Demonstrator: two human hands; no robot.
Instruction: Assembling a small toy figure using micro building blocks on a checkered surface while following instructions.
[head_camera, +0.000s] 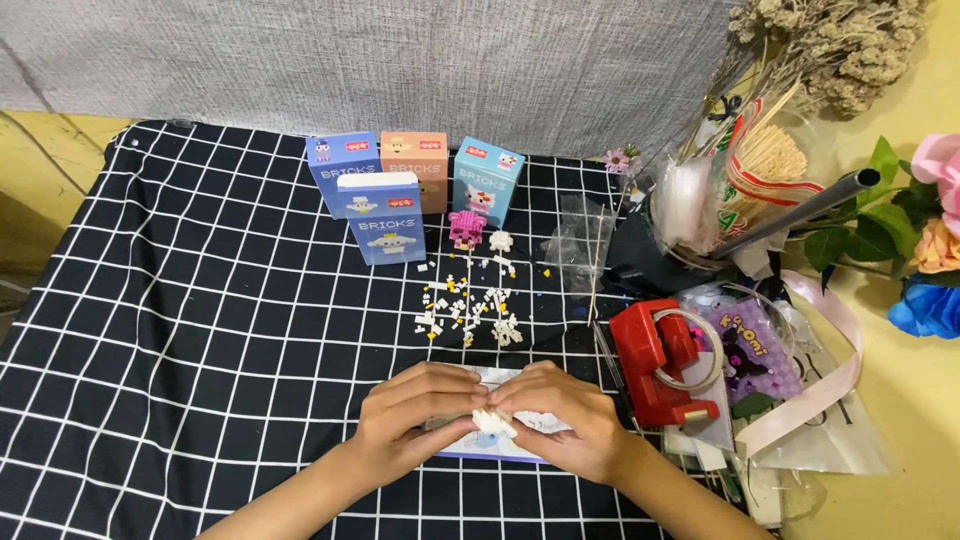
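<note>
White brick model (493, 421), a small half-built lump, sits pinched between the fingertips of both hands low in the middle of the view, just above an instruction sheet (470, 450) lying flat on the checked cloth (180, 330). Left hand (415, 420) closes on the model from the 9 o'clock side, fingers curled, thumb tucked under. Right hand (560, 420) closes on it from 3 o'clock, its fingertips meeting the other hand's over the piece (how many fingers actually touch the bricks is hidden).

At 12 o'clock from the hands, near but apart, lies a scatter of loose bricks (470, 305), mostly white with a few yellow bits. Beyond those, further toward 12, stand a pink brick figure (466, 228) and, just beside it, a tiny white figure (500, 241). Behind them stand four upright boxes: a blue box (386, 220) in front, a darker blue box (335, 160), an orange box (414, 160) and a light blue box (488, 180).

At 2 o'clock from the hands a red tape dispenser (655, 365) sits close to the right wrist, with a purple printed pouch (745, 350) just past it. Clear plastic bags (580, 240) stand toward 1 o'clock, and farther off a bundle of wooden sticks (770, 155) and some fabric flowers (930, 250).
</note>
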